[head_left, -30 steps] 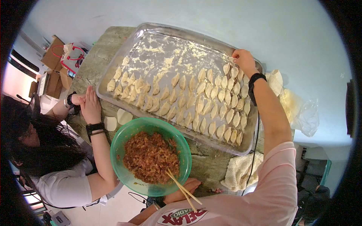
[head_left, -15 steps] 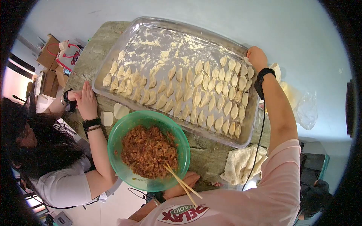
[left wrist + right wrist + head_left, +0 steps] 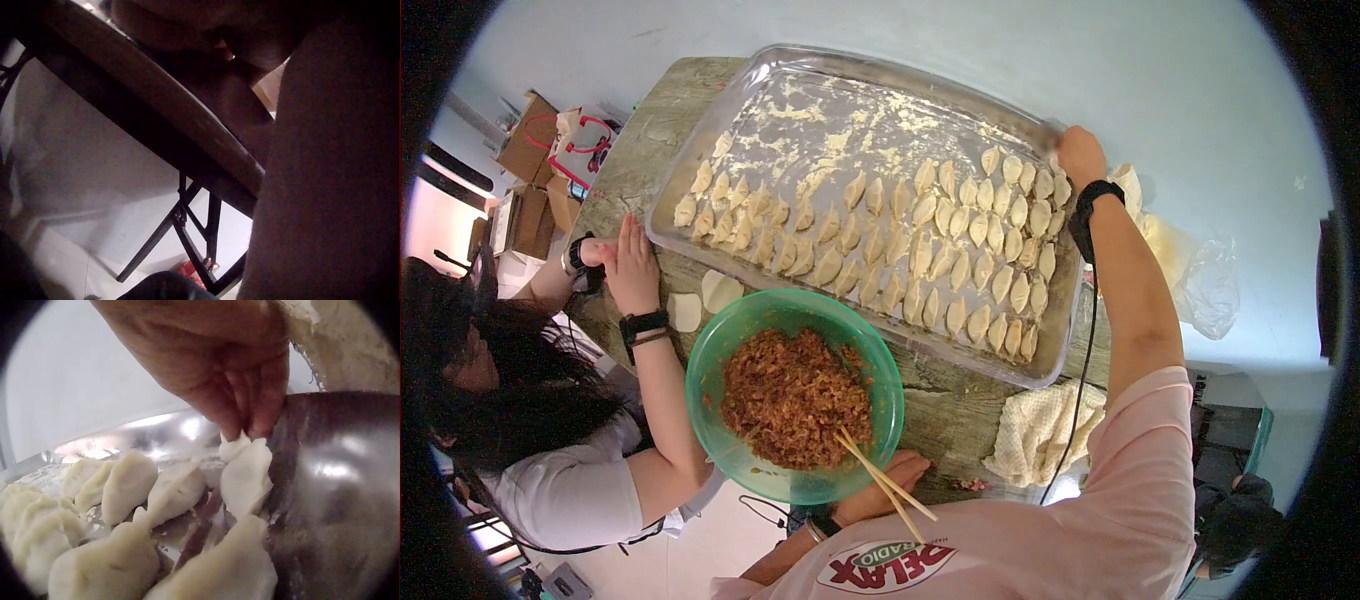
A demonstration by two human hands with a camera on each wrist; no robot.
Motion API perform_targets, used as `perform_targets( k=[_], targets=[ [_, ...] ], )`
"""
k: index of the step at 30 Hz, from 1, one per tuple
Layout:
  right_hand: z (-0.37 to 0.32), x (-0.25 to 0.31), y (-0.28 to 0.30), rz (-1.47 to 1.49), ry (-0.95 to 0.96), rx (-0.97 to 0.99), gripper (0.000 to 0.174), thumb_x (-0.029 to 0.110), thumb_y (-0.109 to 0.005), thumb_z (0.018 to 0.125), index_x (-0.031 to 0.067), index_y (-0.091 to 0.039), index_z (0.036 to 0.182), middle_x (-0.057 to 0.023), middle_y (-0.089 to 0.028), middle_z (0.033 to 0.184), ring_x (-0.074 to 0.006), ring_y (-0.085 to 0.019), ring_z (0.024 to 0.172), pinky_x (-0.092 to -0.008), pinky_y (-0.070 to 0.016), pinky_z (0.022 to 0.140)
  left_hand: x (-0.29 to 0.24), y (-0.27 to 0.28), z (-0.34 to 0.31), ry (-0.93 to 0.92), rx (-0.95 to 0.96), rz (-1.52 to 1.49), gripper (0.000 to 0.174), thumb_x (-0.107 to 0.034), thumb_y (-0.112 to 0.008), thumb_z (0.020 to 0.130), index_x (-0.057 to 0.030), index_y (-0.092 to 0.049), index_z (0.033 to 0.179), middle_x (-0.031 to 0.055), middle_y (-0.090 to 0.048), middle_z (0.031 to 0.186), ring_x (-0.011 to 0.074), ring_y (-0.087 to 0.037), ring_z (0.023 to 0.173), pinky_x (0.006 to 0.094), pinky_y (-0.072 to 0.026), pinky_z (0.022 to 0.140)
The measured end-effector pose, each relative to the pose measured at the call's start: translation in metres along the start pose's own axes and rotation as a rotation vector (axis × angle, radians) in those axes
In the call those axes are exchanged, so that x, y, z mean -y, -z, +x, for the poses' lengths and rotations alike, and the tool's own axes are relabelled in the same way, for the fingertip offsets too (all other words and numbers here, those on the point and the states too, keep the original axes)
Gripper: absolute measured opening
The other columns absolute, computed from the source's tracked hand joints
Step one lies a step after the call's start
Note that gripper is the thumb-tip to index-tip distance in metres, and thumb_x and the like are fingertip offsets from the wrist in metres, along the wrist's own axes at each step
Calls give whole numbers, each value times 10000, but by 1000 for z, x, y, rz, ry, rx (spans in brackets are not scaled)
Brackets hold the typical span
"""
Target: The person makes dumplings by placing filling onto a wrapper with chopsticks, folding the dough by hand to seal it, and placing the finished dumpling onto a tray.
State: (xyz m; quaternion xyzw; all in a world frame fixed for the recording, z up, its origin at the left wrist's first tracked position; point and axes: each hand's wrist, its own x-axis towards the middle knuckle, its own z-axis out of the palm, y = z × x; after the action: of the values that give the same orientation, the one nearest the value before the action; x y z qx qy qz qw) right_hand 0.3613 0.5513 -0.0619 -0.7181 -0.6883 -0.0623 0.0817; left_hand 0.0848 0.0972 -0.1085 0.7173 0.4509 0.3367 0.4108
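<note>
A large metal tray (image 3: pixel 800 62) holds rows of pale dumplings (image 3: pixel 828 268). At its upper right corner, my right hand (image 3: pixel 1082 160) points down; in the right wrist view the fingertips of this hand (image 3: pixel 212 356) pinch the top of a dumpling (image 3: pixel 232 449), close behind another dumpling (image 3: pixel 245 478). My left hand (image 3: pixel 890 488) lies at the table's near edge, partly behind a green bowl (image 3: pixel 712 440) of brown-red filling (image 3: pixel 795 400), its fingers relaxed. Chopsticks (image 3: pixel 885 484) lean out of the bowl. The left wrist view is dark.
Another person's hands (image 3: pixel 632 268) are at the table's left edge, by two round wrappers (image 3: pixel 684 312). A cloth (image 3: pixel 1040 435) and a black cable (image 3: pixel 1080 400) lie near the tray's lower right. Plastic bags (image 3: pixel 1208 285) are beyond the right side, beside the wall.
Over the last second the view has shifted and my right hand has moved slightly toward the tray's upper right corner. My left hand remains by the bowl.
</note>
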Motion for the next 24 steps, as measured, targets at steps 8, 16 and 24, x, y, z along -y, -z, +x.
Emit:
perform_targets(
  k=[8,16,24],
  targets=[
    [-3,5,5,-49,-69,112,206,160,-510,831,0,-623,894,-215,-634,918,-390,-605,881,-452,-498,750,-3,7,3,44,104,3,304,-76,-620,784,-57,-577,1084,122,-599,1025,284,-589,947,377,-480,820],
    [-7,7,9,-34,-47,-20,168,118,-508,805,12,-621,869,-221,-633,908,-395,-608,865,-460,-504,737,1,2,1,-8,42,24,331,-47,-608,765,-59,-558,1092,126,-592,989,299,-584,899,381,-485,764],
    [-14,0,37,12,-87,318,168,79,-628,710,-47,-616,820,-217,-644,772,-316,-662,725,-396,-530,655,9,-7,-8,15,31,-20,333,-32,-632,764,-59,-570,1090,126,-600,1008,291,-591,927,385,-485,797]
  ],
)
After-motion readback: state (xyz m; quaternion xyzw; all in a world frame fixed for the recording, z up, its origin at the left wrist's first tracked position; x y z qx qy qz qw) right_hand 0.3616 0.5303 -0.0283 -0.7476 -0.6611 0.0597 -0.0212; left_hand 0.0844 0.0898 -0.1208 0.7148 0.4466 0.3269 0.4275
